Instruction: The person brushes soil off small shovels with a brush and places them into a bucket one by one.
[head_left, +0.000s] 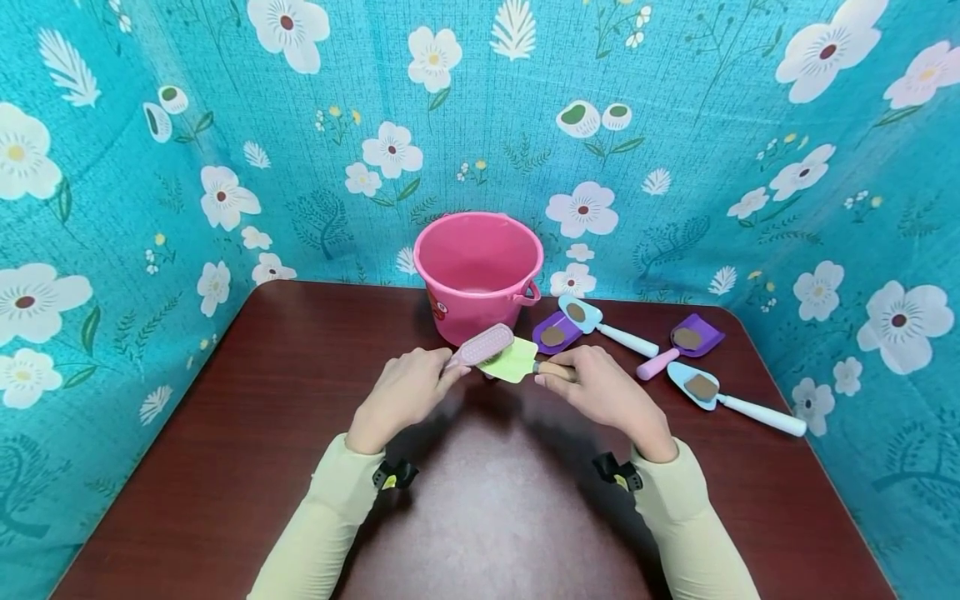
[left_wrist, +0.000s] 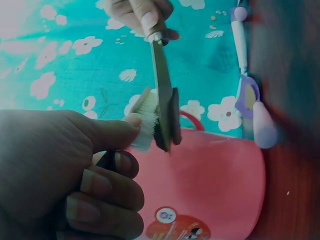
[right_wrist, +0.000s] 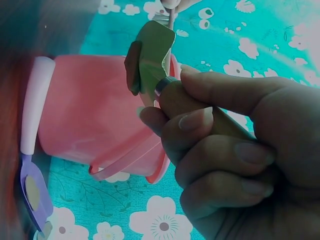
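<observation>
My left hand (head_left: 405, 392) grips a pink brush (head_left: 483, 343) by its handle, thumb pressed along the top. Its white bristles (left_wrist: 146, 122) meet the upper side of a light green trowel blade (head_left: 513, 364). The trowel's short wooden handle (head_left: 557, 370) sits in the curled fingers of my right hand (head_left: 603, 387). Along the underside of the blade shows a flat brown piece (right_wrist: 132, 67). Both tools are held up in front of a pink bucket (head_left: 468, 312), below its rim in the head view.
Right of the bucket lie a purple scoop (head_left: 558, 331) and a pale blue trowel (head_left: 628, 340). Farther right are a pink-handled purple scoop (head_left: 656, 367) and another blue trowel (head_left: 761, 414). Brown patches sit on their blades. Blue floral cloth (head_left: 480, 150) backs the dark table (head_left: 247, 467).
</observation>
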